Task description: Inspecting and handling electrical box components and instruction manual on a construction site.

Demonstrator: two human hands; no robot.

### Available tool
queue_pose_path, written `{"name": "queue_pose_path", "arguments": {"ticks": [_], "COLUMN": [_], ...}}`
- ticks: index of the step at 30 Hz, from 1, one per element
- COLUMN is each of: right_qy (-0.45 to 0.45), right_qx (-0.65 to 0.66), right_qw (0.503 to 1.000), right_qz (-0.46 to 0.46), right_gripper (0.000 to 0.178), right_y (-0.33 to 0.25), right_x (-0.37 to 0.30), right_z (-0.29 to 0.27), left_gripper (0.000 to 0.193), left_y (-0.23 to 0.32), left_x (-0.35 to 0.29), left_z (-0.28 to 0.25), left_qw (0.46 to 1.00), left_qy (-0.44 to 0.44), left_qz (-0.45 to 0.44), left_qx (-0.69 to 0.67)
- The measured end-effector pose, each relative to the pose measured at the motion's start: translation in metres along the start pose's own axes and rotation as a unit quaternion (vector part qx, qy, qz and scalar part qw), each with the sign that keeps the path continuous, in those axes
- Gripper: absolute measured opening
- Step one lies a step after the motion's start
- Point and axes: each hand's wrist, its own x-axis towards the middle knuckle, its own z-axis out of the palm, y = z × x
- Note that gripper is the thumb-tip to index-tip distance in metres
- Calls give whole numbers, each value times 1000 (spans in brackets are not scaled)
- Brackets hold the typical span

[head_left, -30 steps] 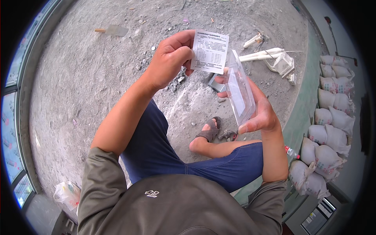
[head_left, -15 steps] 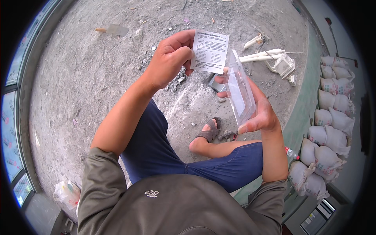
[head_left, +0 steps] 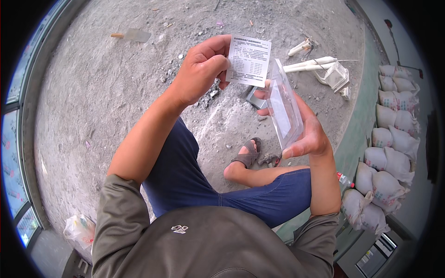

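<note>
My left hand (head_left: 203,69) pinches the left edge of a small white printed leaflet (head_left: 249,61) between thumb and fingers, its text side up. In my right hand (head_left: 308,127) is a clear plastic blister package (head_left: 283,109), tilted upright, with the thumb on its near end and fingertips behind its far side. A white strip shows inside the clear plastic. The leaflet's lower right corner comes close to the package's top; whether they touch I cannot tell. Behind my right fingers, a grey flat object (head_left: 256,98) lies on the ground, partly hidden.
A trowel-like scraper (head_left: 135,35) lies far left on the dusty ground. White pipes (head_left: 310,65) and a white fitting (head_left: 337,78) lie beyond my right hand. White sacks (head_left: 394,139) line the right side, near a bottle (head_left: 345,180). A plastic bag (head_left: 79,230) sits at lower left.
</note>
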Motion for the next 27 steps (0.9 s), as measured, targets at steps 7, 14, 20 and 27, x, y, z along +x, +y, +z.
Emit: {"name": "queue_pose_path", "arguments": {"ticks": [7,14,20,27], "right_qy": [4,4,0,0], "right_qx": [-5,-11,-15,-8], "right_qw": [1000,1000,1000,1000], "right_qz": [5,2,0,-5], "right_gripper": [126,125,125,125], "right_y": [-1,-1,0,3], "right_x": [0,1,-1,-1], "right_z": [0,-1,-4,-4], "left_gripper": [44,43,43,45], "left_y": [0,-3,-5,-6], "left_x": [2,3,5,5], "left_z": [0,0,1,2], "left_qw": [1000,1000,1000,1000], "left_qy": [-2,2,5,8], "left_qz": [-6,-5,-7,-10], "left_qx": [1,-6,-6,0]}}
